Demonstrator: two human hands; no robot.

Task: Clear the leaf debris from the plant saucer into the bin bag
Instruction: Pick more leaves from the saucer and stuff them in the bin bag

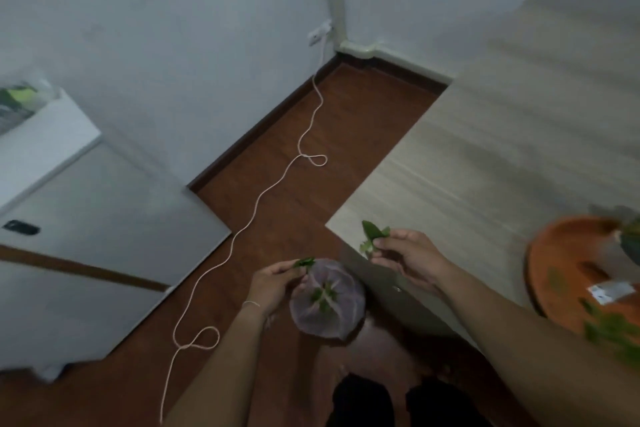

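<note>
Left hand (277, 282) pinches a small green leaf scrap (305, 262) right at the rim of the translucent purplish bin bag (327, 300). Right hand (407, 258) grips a bunch of green leaves (372, 234), up and right of the bag mouth, so left drops first I'd guess. Round orange plant saucer (561, 253) sits on the pale wood-grain table (485, 149), more scraps on it.

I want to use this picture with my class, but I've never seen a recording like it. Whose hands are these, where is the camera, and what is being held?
No machine here: a person wears a camera on the head, looking down at their own hands. The left hand pinches a small leaf above a thin bin bag near the floor, already holding leaves. The right hand grips more green leaves. At right, an orange plant saucer sits on a pale table, with leaf debris left.
</note>
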